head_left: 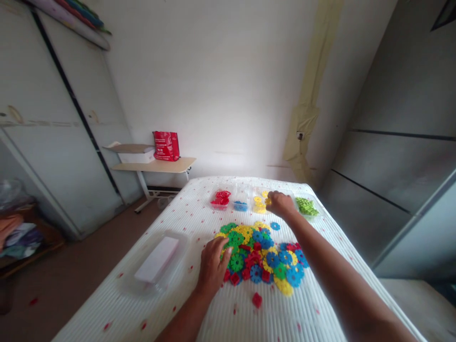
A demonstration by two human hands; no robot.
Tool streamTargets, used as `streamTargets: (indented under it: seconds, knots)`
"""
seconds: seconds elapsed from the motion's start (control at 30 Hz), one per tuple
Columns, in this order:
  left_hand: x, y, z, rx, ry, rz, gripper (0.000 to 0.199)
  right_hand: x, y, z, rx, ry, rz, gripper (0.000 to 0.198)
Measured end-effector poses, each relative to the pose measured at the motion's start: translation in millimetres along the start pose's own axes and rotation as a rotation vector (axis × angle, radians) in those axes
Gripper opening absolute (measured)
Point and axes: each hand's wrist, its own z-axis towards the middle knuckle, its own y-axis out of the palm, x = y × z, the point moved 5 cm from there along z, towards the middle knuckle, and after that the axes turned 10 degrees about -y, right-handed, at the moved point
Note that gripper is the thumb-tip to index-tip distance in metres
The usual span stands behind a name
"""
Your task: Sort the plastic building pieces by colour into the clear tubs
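Note:
A mixed pile of plastic flower-shaped connector discs (245,235) in green, yellow, blue and red spreads over the covered table. At its left edge is my left hand (213,259), palm down, with thumb and fingers apart and nothing visibly held. My right hand (281,204) reaches to the far side, its fingers closed on a yellow disc (268,201) at the right of a clear tub of yellow discs (259,207). Part of that held disc is hidden by the fingers. A single red piece (257,299) lies in front of the pile.
Along the far side stand clear tubs of red pieces (221,199), blue pieces (240,205) and light-green pieces (306,206). A clear container with a white block (157,259) sits at left. Behind, a side table (174,164) holds a red bag (166,146).

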Motion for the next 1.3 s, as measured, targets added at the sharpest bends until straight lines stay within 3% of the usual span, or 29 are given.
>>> streamTargets:
  seconds: [0.13,0.27,0.4,0.53,0.67,0.8,0.97,1.13,1.3]
  knots:
    - [-2.3,-1.9,0.6,0.025,-0.042,-0.024,0.028,-0.5,-2.8,25.6,0.023,0.066,0.01,0.037]
    - [-2.9,-3.1,0.8,0.046,-0.048,-0.032,0.028,-5.8,0.4,17.6,0.099,0.018,0.026,0.033]
    - [-1.5,-3.2,0.9,0.04,-0.034,-0.016,0.029,-7.8,7.5,-19.2,0.218,-0.089,0.087,0.029]
    - [2.5,-1.5,0.9,0.017,0.019,0.034,0.029,5.3,29.5,-67.6,0.277,-0.157,0.222,0.026]
    - [6.8,3.8,-1.0,-0.036,0.077,0.142,0.034,30.9,53.9,-110.5,0.333,-0.12,0.297,0.027]
    - [9.3,9.1,-4.0,-0.089,0.12,0.216,0.04,50.9,67.2,-133.8,0.366,-0.026,0.292,0.029]
    - [7.5,15.3,-5.1,-0.181,0.101,0.251,0.039,56.1,76.0,-134.1,0.332,0.08,0.33,0.027]
    - [5.2,18.9,-4.8,-0.247,0.085,0.252,0.036,52.0,89.5,-128.1,0.222,0.032,0.324,0.026]
    - [3.9,17.9,-3.1,-0.233,0.098,0.243,0.032,50.8,80.7,-132.4,0.25,0.019,0.346,0.026]
